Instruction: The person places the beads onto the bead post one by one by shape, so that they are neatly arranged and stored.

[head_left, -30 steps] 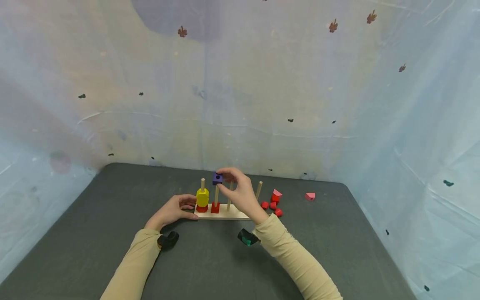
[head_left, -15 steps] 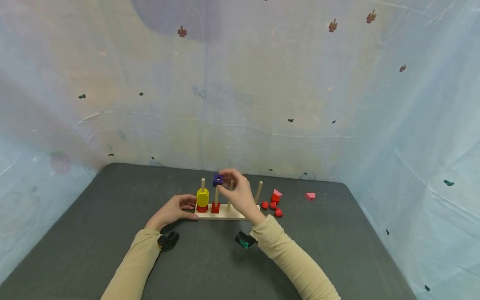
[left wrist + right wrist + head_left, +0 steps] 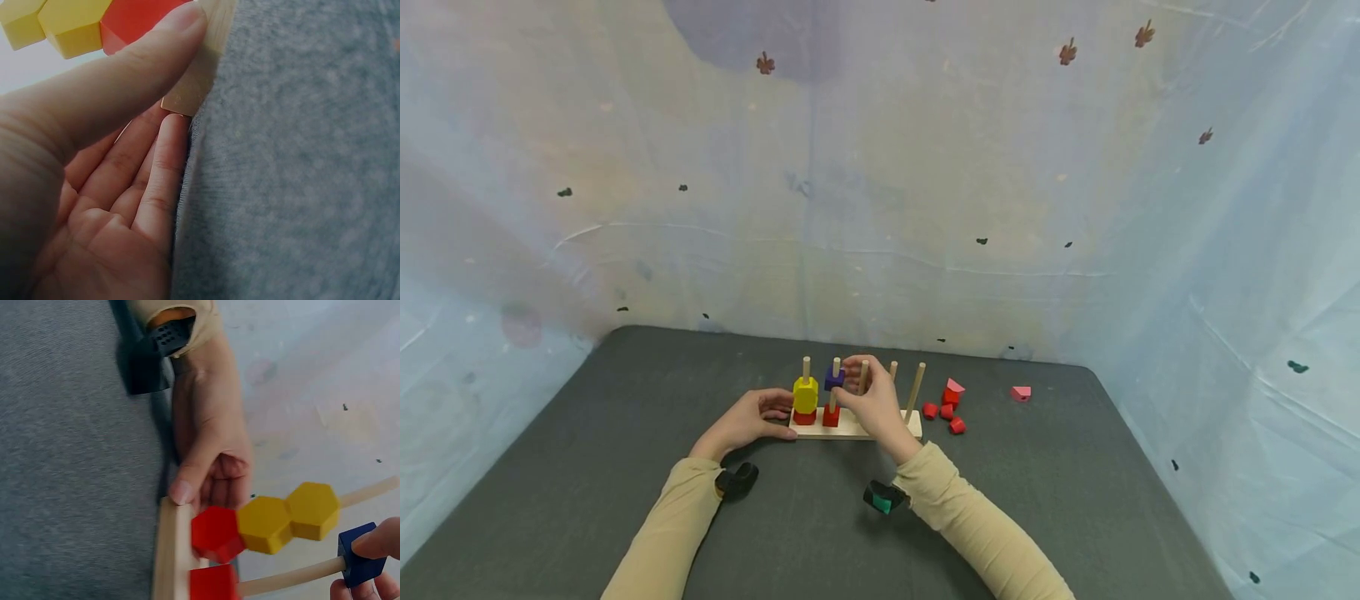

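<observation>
Between the thumb and fingers of my right hand (image 3: 880, 412) is a square dark blue block (image 3: 834, 379), threaded on the second peg and held partway down it. Below it, a red square block (image 3: 831, 417) sits at the foot of that peg. My left hand (image 3: 748, 423) grips the left end of the wooden peg base (image 3: 857, 428); in the left wrist view the thumb (image 3: 150, 56) presses along its end, fingers on the other side. Two yellow hexagonal blocks (image 3: 284, 519) rest above a red block (image 3: 215, 534) on the leftmost peg. The other pegs, such as the rightmost peg (image 3: 915, 392), are bare.
Right of the base lie several small red blocks (image 3: 957, 426) and a pink triangular block (image 3: 954, 385) atop a red one. Another pink block (image 3: 1020, 393) lies farther right on the dark grey table (image 3: 1060, 483). A pale patterned curtain (image 3: 880, 208) hangs behind.
My right hand has lowered the blue block from the top of the second peg to partway down, so the peg's tip now shows above it. My left hand stays on the base.
</observation>
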